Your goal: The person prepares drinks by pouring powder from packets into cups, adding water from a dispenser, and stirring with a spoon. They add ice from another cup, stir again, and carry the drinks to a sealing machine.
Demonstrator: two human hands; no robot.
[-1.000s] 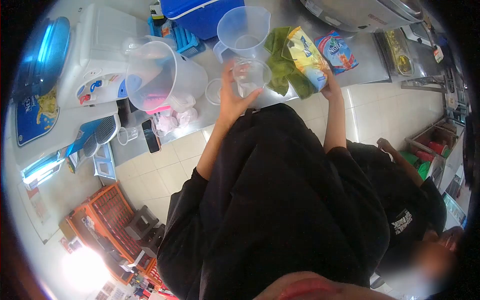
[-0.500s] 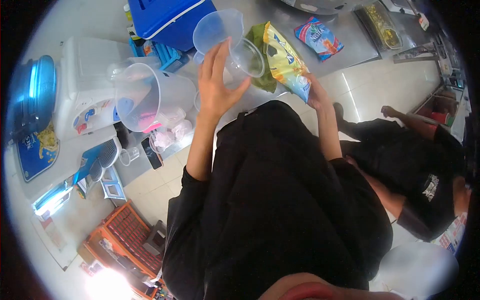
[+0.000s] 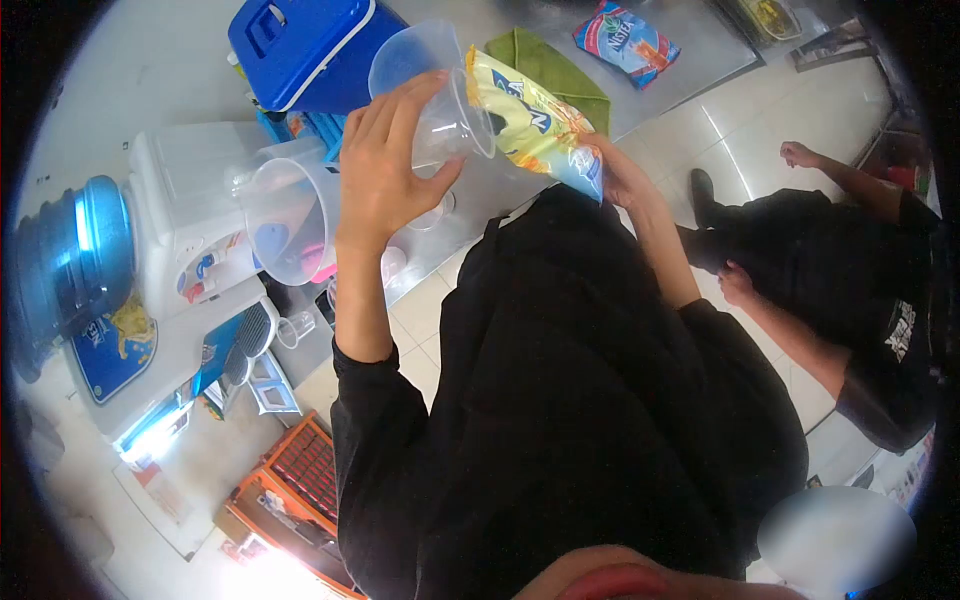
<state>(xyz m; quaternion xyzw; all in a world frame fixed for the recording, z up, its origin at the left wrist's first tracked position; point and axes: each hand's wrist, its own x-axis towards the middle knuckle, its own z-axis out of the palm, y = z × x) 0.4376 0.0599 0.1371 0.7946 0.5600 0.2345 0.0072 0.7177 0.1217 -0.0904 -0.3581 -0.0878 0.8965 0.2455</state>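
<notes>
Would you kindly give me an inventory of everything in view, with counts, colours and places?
Yellow packet: 1, mostly yellow, in right hand
Clear container: 1, colourless, in left hand
Jug: 1, translucent, beyond left hand
Cloth: 1, green, on counter
Second packet: 1, blue and red, on counter
Cooler box: 1, blue, upper left
Pitcher: 1, translucent, left of left hand
Dispenser: 1, white, picture left
Water bottle: 1, blue, far left
Counter: 1, metallic grey, across top
Rack: 1, orange, lower left
Co-worker: 1, black clothes, right
Smaller items: too unclear to count
Torso: 1, black clothes, lower centre
Left hand: 1, bare, upper centre
Right hand: 1, bare, right of left hand
</notes>
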